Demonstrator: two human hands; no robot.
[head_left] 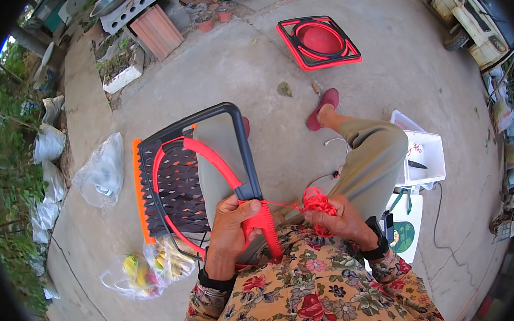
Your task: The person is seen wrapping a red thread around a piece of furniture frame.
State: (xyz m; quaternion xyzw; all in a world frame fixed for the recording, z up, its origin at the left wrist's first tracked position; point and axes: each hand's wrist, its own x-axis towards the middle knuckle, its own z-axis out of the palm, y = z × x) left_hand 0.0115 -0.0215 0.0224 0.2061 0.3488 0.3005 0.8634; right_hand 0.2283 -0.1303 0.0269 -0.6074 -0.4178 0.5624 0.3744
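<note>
A black square frame (187, 119) with a ring inside it leans across my lap, its ring and near side partly wrapped in red strip. My left hand (232, 223) is closed on the frame's red-wrapped side (270, 232), thumb on top near the corner. My right hand (343, 219) grips a tangled bundle of red cord (317, 207). From that bundle a thin strand runs left to the wrapped side of the frame. Behind the frame, a dark woven panel (180, 187) with an orange edge shows through the openings.
A similar red and black frame (320, 42) lies ahead on the concrete. White boxes (427, 156) with a dark blade stand by my right leg. Plastic bags (102, 172), one group holding yellow fruit (136, 271), sit to the left. A loose cable (437, 237) trails at right.
</note>
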